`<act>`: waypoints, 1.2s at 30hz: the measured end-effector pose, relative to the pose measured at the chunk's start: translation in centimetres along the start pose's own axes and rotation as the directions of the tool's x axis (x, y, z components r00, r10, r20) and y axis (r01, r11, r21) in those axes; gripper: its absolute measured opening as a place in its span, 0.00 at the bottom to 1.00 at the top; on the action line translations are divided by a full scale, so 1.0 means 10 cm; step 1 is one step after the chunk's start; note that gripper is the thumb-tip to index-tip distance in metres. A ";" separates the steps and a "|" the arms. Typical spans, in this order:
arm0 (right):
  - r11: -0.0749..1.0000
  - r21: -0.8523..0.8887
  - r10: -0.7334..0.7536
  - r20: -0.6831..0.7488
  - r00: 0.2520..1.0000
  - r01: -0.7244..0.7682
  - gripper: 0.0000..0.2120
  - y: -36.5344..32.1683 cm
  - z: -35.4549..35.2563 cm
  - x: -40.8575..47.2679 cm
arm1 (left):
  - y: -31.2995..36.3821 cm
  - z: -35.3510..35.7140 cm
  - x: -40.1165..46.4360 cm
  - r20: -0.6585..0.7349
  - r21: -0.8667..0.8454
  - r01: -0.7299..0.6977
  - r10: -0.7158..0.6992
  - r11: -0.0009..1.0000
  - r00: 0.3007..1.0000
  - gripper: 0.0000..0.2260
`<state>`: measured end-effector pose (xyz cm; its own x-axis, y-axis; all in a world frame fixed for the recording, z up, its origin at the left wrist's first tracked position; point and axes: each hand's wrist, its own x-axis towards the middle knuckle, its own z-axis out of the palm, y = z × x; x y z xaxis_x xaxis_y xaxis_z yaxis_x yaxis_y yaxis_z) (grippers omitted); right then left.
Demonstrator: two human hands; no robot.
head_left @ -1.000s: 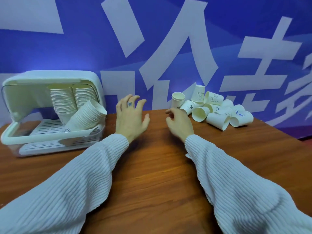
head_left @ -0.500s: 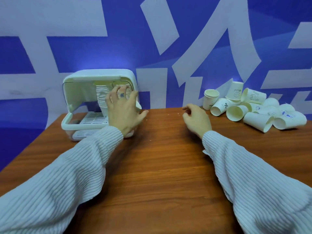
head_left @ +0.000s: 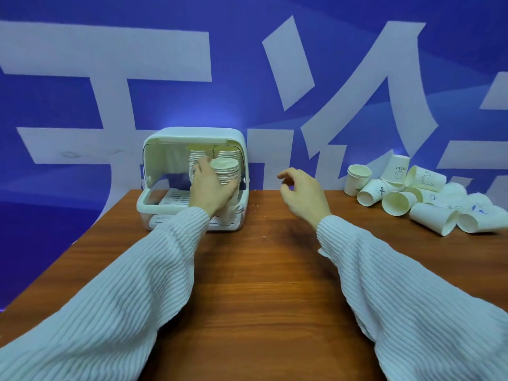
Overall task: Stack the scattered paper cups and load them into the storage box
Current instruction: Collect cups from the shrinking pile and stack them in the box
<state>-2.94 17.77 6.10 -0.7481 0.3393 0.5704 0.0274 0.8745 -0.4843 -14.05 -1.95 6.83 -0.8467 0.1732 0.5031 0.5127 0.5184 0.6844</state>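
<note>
Left hand grasps the leaning stack inside the storage box at the table's far-left edge. Right hand, loosely curled and empty, lies nearer the scattered cups at the far-right edge.

One box stands near the tabletop's far left corner, lid up. Inside it are three stacks of cups: two upright at the back and one in front, with one hand round it. The cups in each stack are too tightly nested to count. Along the far right edge lie the loose cups, about ten: one upright, one upside down, the rest on their sides. Two hands show, the other over the tabletop's middle.
</note>
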 end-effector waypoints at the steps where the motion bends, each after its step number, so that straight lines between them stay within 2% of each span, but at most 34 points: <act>1: 1.000 0.001 0.000 0.002 1.000 0.000 0.13 0.00 0.00 0.00 | 0.00 0.00 0.00 0.004 0.006 0.001 -0.001 1.000 1.000 0.37; 4: 1.000 0.008 0.011 0.011 1.000 -0.011 0.13 0.04 0.01 -0.01 | 0.04 0.03 -0.04 -0.078 0.077 -0.065 0.071 0.995 0.994 0.35; 7: 0.999 0.008 0.035 0.016 0.999 -0.035 0.13 0.13 0.01 -0.02 | 0.17 0.11 -0.09 -0.192 0.243 -0.207 0.256 0.948 0.947 0.27; 10: 0.998 -0.006 0.063 0.020 0.998 -0.063 0.14 0.22 -0.04 -0.01 | 0.35 0.31 -0.16 -0.155 0.263 -0.407 0.455 0.875 0.877 0.22; 13: 0.992 -0.021 0.125 0.010 0.992 -0.125 0.14 0.43 -0.16 0.00 | 0.55 0.70 -0.21 -0.081 0.192 -0.525 0.547 0.829 0.833 0.20; 19: 0.932 -0.119 0.335 -0.069 0.940 -0.341 0.15 1.16 -0.56 -0.05 | 1.03 1.58 -0.32 0.129 0.059 -0.580 0.570 0.812 0.811 0.20; 22: 0.886 -0.162 0.424 -0.095 0.901 -0.434 0.16 1.56 -0.69 -0.12 | 1.24 1.99 -0.31 0.260 0.037 -0.597 0.569 0.801 0.780 0.20; 25: 0.853 -0.152 0.486 -0.118 0.866 -0.499 0.15 1.88 -0.73 -0.16 | 1.39 2.37 -0.26 0.327 0.020 -0.618 0.579 0.786 0.747 0.18; 31: 0.866 -0.090 0.476 -0.151 0.867 -0.491 0.14 2.26 -0.64 0.04 | 1.57 3.08 0.10 0.451 0.097 -0.655 0.554 0.749 0.700 0.16; 34: 0.886 -0.057 0.444 -0.176 0.879 -0.459 0.14 2.37 -0.62 0.10 | 1.64 3.35 0.28 0.530 0.164 -0.672 0.510 0.722 0.677 0.26; 36: 0.899 -0.048 0.419 -0.194 0.887 -0.435 0.13 2.40 -0.61 0.09 | 1.67 3.46 0.33 0.537 0.224 -0.671 0.485 0.706 0.690 0.29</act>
<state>1.04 41.20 -0.96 -0.5233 0.7344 0.4323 0.3815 0.6555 -0.6518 -13.21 36.24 1.73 -0.4117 0.8209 0.3958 0.8987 0.4377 0.0272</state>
